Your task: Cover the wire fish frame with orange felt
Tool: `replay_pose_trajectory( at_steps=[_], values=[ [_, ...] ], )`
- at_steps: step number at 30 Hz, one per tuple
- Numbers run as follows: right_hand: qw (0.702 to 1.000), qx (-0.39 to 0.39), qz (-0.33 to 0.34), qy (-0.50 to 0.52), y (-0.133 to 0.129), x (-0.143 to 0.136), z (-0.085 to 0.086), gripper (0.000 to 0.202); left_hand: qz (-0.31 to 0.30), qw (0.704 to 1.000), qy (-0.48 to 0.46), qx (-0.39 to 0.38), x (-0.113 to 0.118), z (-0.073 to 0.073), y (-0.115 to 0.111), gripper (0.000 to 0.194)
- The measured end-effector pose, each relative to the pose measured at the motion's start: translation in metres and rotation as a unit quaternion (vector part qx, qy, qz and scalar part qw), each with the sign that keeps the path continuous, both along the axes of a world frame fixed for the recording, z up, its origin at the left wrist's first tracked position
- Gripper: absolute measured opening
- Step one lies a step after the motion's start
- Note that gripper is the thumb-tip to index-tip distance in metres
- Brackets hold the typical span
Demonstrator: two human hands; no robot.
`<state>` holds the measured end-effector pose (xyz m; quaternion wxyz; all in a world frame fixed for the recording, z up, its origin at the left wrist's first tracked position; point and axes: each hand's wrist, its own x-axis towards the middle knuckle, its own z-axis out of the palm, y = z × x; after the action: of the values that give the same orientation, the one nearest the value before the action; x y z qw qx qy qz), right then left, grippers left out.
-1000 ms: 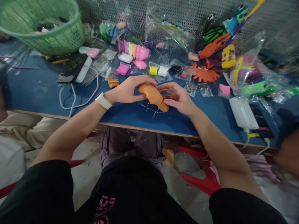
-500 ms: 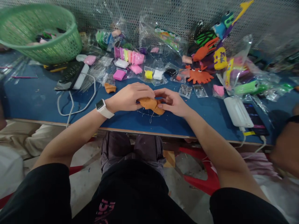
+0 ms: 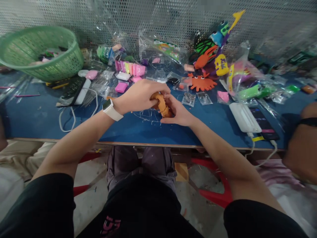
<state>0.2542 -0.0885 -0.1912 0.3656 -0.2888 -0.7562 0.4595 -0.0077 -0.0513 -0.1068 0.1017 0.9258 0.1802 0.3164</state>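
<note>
A lump of orange-brown modelling clay (image 3: 162,105) is held between my two hands above the blue table (image 3: 146,134). My left hand (image 3: 142,95) grips its upper left side, fingers curled over it and a watch on the wrist. My right hand (image 3: 180,112) closes round its lower right end with thumb and fingers. Thin wire-like strands (image 3: 146,115) lie on the table just under the clay. Another orange-brown piece (image 3: 110,98) is mostly hidden behind my left wrist.
A green basket (image 3: 54,67) stands at the back left. Pink clay packs (image 3: 121,87), an orange crab figure (image 3: 203,82) and clear bags lie along the back. At right are a white power bank (image 3: 244,117) and a phone (image 3: 264,123). People sit on both sides.
The clay in my hands has tilted more upright, with its left end raised. My left hand has lifted and turned over it. The view has shifted slightly.
</note>
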Motion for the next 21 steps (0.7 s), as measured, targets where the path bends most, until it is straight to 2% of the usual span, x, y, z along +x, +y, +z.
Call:
replay_pose_trajectory(
  at_steps=[4, 8, 11, 15, 18, 21],
  values=[
    [1.000, -0.009, -0.001, 0.013, 0.001, 0.006, 0.000, 0.106, -0.005, 1.000, -0.025, -0.016, 0.000, -0.001, 0.004, 0.045],
    [1.000, 0.000, 0.003, -0.013, -0.002, 0.012, 0.003, 0.087, -0.059, 0.998, -0.004, -0.023, -0.010, -0.012, 0.002, 0.047],
    [0.997, 0.043, -0.023, -0.053, -0.006, 0.015, 0.011, 0.080, -0.079, 0.997, 0.012, -0.008, -0.017, -0.024, 0.000, 0.046],
    [0.983, 0.104, -0.072, -0.130, -0.014, 0.018, 0.024, 0.078, -0.075, 0.997, 0.023, 0.021, -0.017, -0.037, 0.001, 0.048],
    [0.969, 0.160, -0.088, -0.165, -0.022, 0.021, 0.028, 0.070, -0.069, 0.996, 0.036, 0.053, -0.012, -0.041, 0.000, 0.047],
    [0.961, 0.199, -0.095, -0.168, -0.031, 0.022, 0.031, 0.070, -0.060, 0.994, 0.045, 0.074, -0.008, -0.038, -0.005, 0.044]
  ],
)
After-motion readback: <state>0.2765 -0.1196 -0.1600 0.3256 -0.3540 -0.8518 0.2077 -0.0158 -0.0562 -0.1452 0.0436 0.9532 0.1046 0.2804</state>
